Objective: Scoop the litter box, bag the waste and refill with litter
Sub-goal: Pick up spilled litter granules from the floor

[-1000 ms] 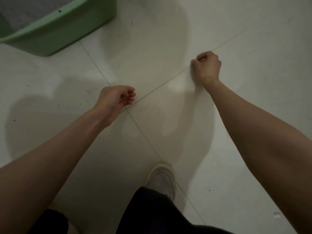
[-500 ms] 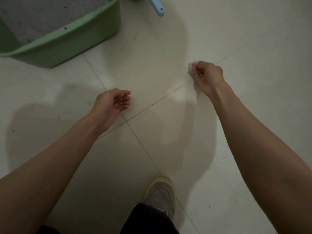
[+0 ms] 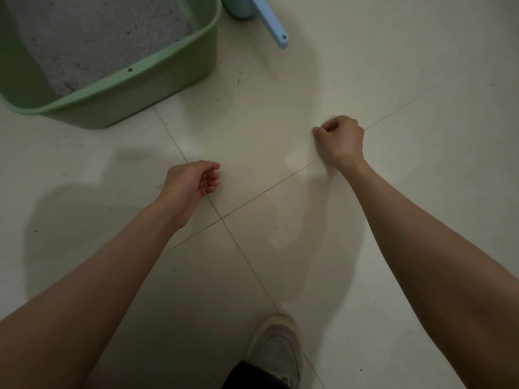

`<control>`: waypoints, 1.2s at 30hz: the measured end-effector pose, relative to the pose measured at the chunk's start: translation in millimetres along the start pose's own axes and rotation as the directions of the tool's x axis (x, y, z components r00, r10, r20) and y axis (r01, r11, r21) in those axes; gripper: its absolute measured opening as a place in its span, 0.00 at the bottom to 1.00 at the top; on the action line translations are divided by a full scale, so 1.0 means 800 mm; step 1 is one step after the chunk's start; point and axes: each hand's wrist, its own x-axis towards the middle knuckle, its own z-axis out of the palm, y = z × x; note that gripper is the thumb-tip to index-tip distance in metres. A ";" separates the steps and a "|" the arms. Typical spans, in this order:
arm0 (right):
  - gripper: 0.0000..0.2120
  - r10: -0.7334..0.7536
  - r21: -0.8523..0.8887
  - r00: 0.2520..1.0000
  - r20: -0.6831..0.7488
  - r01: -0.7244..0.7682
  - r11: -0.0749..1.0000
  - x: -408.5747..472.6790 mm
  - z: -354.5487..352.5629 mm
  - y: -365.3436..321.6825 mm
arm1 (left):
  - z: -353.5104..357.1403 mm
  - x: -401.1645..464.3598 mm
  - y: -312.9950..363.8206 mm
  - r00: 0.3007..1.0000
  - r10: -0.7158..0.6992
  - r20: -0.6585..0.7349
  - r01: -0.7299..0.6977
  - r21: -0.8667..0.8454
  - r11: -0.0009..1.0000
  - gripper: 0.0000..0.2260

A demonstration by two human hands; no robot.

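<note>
Litter box [image 3: 157, 88], green and holding grey litter, sits on the tiled floor [image 3: 421, 80] at upper left, a blue scoop [image 3: 271, 22] just beside it. Left hand [image 3: 191, 182] hangs loosely curled, holding nothing. Right hand [image 3: 341, 141] is curled tight; any contents cannot be told.

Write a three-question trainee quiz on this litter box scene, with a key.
1. True or false: the blue scoop lies inside the green litter box.
2. What does the left hand hold?
A. the scoop
B. a bag
C. nothing
3. Fill in: the grey litter lies in the ____.

Key: 1 false, it lies on the floor beside the box. 2 C. 3 litter box.
</note>
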 end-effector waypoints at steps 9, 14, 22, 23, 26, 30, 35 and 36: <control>0.10 -0.018 -0.055 0.999 0.051 0.021 0.998 0.005 -0.001 -0.011 | 0.024 0.053 0.037 0.888 0.401 -0.227 -0.231 0.532 0.815 0.07; 0.09 0.012 0.156 0.998 0.070 -0.023 0.987 0.005 -0.013 -0.005 | 0.052 0.085 0.060 0.827 0.507 -0.243 -0.299 0.573 0.763 0.10; 0.05 -0.037 0.119 0.997 0.065 0.029 0.992 0.005 -0.004 0.004 | 0.059 0.115 0.065 0.816 0.532 -0.224 -0.253 0.689 0.679 0.15; 0.03 -0.055 0.119 0.996 0.066 0.047 0.992 0.004 -0.002 0.006 | 0.060 0.116 0.065 0.813 0.535 -0.232 -0.254 0.685 0.683 0.15; 0.01 -0.101 0.096 0.993 0.054 0.095 0.991 0.003 0.002 0.010 | 0.062 0.117 0.066 0.803 0.538 -0.256 -0.254 0.670 0.697 0.14; 0.03 -0.131 0.021 0.991 0.019 0.131 0.991 0.003 0.006 0.008 | 0.064 0.123 0.065 0.789 0.548 -0.277 -0.232 0.692 0.684 0.12; 0.06 -0.096 -0.023 0.995 0.029 0.097 0.995 0.001 0.005 0.000 | 0.065 0.126 0.068 0.798 0.547 -0.252 -0.223 0.720 0.657 0.10; 0.07 -0.047 0.036 0.998 0.031 0.046 0.998 0.003 0.004 -0.005 | 0.065 0.125 0.069 0.803 0.547 -0.239 -0.229 0.723 0.652 0.10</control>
